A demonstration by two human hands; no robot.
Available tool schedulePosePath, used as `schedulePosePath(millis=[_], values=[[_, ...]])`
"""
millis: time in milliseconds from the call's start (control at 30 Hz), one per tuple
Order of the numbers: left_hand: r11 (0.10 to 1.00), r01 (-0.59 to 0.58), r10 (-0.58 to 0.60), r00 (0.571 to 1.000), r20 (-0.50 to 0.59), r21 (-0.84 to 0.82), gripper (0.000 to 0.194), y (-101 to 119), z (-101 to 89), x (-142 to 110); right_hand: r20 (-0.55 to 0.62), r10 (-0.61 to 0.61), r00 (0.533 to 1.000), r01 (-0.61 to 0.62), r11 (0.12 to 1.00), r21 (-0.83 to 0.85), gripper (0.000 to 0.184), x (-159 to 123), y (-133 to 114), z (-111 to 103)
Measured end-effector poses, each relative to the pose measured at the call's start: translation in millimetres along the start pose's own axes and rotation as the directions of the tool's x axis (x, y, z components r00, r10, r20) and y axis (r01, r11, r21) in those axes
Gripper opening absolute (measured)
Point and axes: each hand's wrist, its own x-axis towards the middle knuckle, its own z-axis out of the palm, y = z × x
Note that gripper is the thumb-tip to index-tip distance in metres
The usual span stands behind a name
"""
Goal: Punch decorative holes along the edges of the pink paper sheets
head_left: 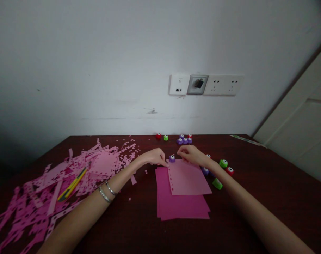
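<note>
My left hand (155, 156) rests at the far left corner of a light pink sheet (189, 178), fingers curled and pinching its edge beside a small purple paper punch (172, 158). My right hand (190, 154) is curled just right of that punch, fingers on the sheet's far edge. A row of punched holes runs down the sheet's left edge. The sheet lies on a stack of darker pink paper (181, 206).
Pink paper scraps (57, 187) and a yellow utility knife (72, 184) cover the left of the dark wooden table (255, 197). More small punches stand at the back (185, 140) and right (223, 163). Wall sockets (206, 84) are above; a door (303, 127) is at right.
</note>
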Motion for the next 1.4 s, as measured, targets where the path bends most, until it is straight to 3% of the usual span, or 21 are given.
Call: schedulePosePath(millis=[200,400,533,667,833,1033,1200,1400], values=[[0.994,0.068,-0.076,0.993,-0.096,-0.082,0.044,6.0,-15.4,-6.1,0.095,0.135,0.986,-0.147,0.980,0.134,0.039,3.0,-7.8,-1.6],[0.977,0.067,-0.095,0.987,-0.130,-0.204,0.045,8.8,-19.7,1.1,0.281,0.157,0.947,-0.214,0.959,0.186,0.049,14.1,-9.3,-2.6],[0.980,0.059,-0.070,0.996,-0.053,-0.190,0.048,11.9,-17.3,9.4,0.322,0.207,0.924,-0.250,0.963,0.098,0.050,22.4,-6.7,2.1],[0.984,0.103,-0.085,0.989,0.124,-0.146,0.050,15.2,-17.8,18.0,0.341,0.222,0.913,-0.267,0.959,0.090,0.049,26.3,-3.7,6.1],[0.983,0.105,-0.055,0.950,0.307,-0.148,0.049,10.8,-24.1,36.7,0.376,0.244,0.894,-0.283,0.958,0.053,0.046,27.6,-2.9,7.1],[0.973,0.175,-0.083,0.873,0.481,-0.150,0.049,6.9,-31.2,56.4,0.443,0.254,0.860,-0.290,0.957,0.015,0.044,30.6,-4.9,6.0],[0.954,0.203,-0.068,0.863,0.501,-0.221,0.048,4.9,-27.7,59.4,0.441,0.277,0.854,-0.307,0.952,-0.005,0.049,32.2,-7.4,6.6],[0.948,0.198,-0.071,0.894,0.442,-0.249,0.047,2.9,-22.6,53.9,0.413,0.268,0.871,-0.280,0.959,-0.031,0.051,31.1,-10.0,9.3]])
